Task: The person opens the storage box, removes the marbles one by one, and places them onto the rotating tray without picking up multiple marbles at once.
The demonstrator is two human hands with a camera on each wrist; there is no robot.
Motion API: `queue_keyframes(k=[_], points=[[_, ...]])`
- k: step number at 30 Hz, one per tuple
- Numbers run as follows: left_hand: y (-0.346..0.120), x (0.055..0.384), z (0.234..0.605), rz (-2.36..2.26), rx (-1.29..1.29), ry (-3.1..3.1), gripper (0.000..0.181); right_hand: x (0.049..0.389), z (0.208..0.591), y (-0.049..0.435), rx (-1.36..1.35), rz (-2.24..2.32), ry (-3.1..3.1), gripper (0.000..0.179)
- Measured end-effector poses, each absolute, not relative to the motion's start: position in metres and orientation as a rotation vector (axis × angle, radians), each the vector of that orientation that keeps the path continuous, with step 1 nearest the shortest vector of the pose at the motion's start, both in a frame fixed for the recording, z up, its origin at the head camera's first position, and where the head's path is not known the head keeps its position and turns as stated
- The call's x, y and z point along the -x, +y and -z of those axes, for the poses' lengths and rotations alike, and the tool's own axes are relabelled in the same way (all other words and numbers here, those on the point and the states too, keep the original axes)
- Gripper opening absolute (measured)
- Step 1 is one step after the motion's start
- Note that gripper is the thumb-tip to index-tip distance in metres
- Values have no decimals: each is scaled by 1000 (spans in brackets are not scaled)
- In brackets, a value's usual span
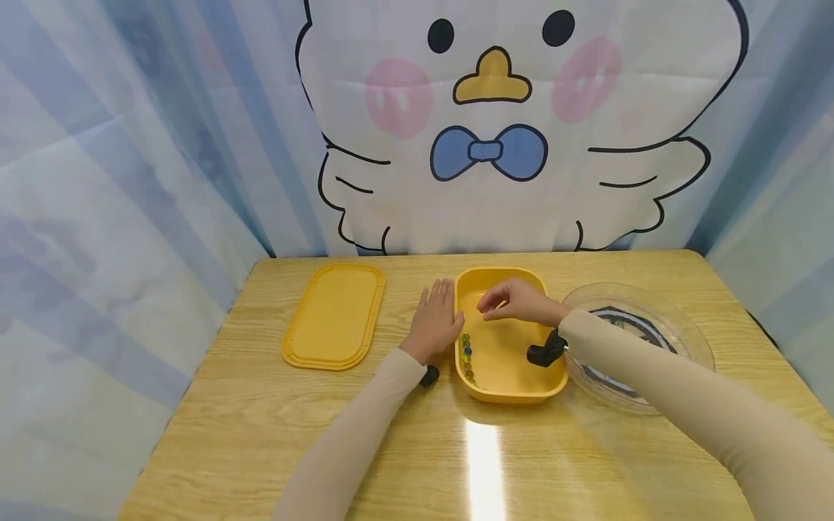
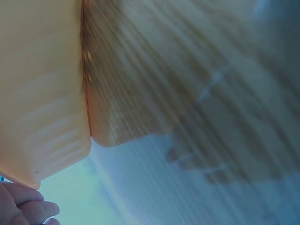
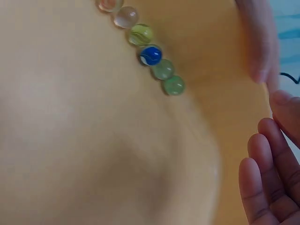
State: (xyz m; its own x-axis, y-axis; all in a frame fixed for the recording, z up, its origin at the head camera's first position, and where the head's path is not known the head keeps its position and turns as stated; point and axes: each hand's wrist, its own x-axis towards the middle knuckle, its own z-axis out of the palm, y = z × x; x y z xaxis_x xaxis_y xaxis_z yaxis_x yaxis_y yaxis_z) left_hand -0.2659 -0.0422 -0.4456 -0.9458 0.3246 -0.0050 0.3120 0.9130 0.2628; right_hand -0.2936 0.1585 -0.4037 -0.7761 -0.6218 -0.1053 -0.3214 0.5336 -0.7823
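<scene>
A yellow plastic box [image 1: 515, 362] stands open on the table. Along its left inner wall lies a row of several glass marbles [image 1: 467, 354]; a blue marble [image 3: 151, 55] sits among green and clear ones in the right wrist view. My left hand [image 1: 434, 323] rests flat beside the box, fingers straight and thumb at its left rim. Over the box's far part hovers my right hand [image 1: 515, 300], with fingers loosely bent and nothing visible in them. The left wrist view shows the box's outer wall [image 2: 42, 93] and fingertips at its corner.
A yellow lid [image 1: 335, 315] lies flat at the left of the wooden table [image 1: 260, 434]. To the right, partly under my right forearm, is a clear round dish [image 1: 691, 347] with a dark pattern showing through it. A printed curtain [image 1: 489, 210] hangs behind the table.
</scene>
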Motion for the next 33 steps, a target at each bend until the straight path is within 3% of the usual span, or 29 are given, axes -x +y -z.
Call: queue_keyframes(k=[13,33], points=[[-41,267,448,-432,-509,3030,63,304,443,139,985,1008,2352,20],[-42,267,449,-425,-499,3025,63,311,451,128,1030,942,2295,12]])
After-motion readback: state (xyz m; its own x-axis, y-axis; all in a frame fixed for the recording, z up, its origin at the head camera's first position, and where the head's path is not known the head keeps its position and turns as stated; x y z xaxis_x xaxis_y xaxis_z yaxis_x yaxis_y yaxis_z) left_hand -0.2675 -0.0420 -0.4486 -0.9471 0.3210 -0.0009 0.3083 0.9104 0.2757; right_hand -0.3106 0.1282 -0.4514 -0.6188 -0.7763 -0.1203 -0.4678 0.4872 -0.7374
